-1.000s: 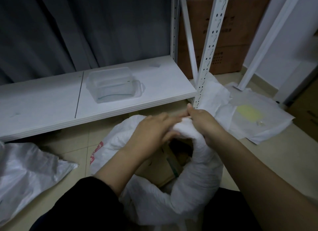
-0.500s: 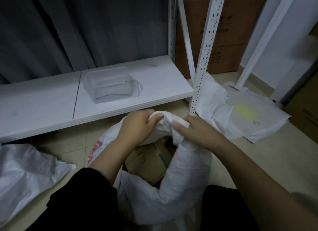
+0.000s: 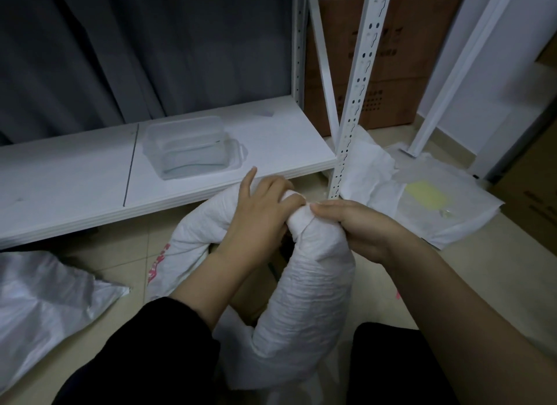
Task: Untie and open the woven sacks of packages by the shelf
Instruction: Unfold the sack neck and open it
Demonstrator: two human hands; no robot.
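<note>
Fingers of the left hand [image 3: 259,211] and right hand [image 3: 355,226] grip the rolled rim of the woven sack [image 3: 307,299] just before the shelf [image 3: 75,175], and should probably keep rolling it outward evenly.

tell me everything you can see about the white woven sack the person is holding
The woven sack is white, crinkled woven plastic with red print on its left side. It sits on the tiled floor in front of the low shelf, between the person's knees. Its rim is rolled into a thick band arching up around the mouth. The left hand and right hand both grip the bunched top of that roll. Its contents are hidden.
</note>
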